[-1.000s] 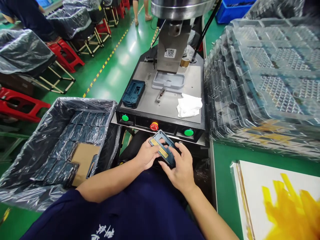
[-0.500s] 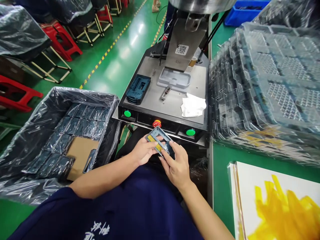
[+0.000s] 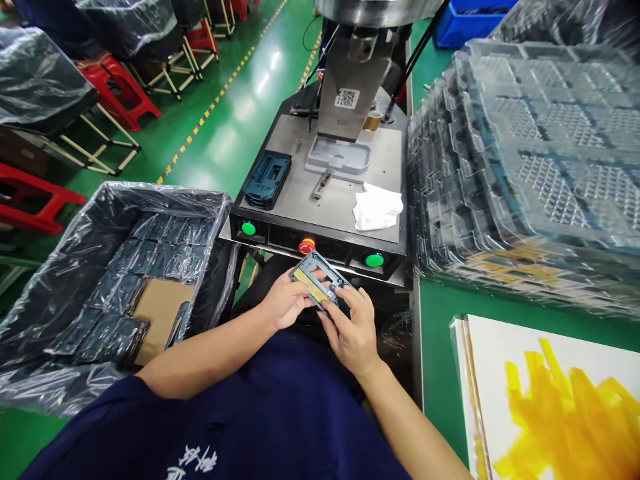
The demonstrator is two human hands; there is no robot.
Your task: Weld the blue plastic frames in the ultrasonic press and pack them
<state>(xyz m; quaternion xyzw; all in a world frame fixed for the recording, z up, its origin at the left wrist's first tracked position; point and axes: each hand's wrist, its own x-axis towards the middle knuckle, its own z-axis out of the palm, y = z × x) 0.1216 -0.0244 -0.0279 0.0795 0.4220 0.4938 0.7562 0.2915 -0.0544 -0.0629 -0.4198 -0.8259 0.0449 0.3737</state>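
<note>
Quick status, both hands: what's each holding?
Left hand: closed on the left end of the dark frame with a yellow strip.
Right hand: closed on its right end.

Showing two hands (image 3: 286, 303) and one held part (image 3: 315, 291). Also showing two green buttons (image 3: 374, 260), one red button (image 3: 307, 246), one label (image 3: 347, 99), one fixture (image 3: 345, 161), one tape roll (image 3: 372, 121), one tray stack (image 3: 525, 167), one blue bin (image 3: 461, 27).

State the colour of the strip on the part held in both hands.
The strip is yellow, seen best in the head view.
</note>
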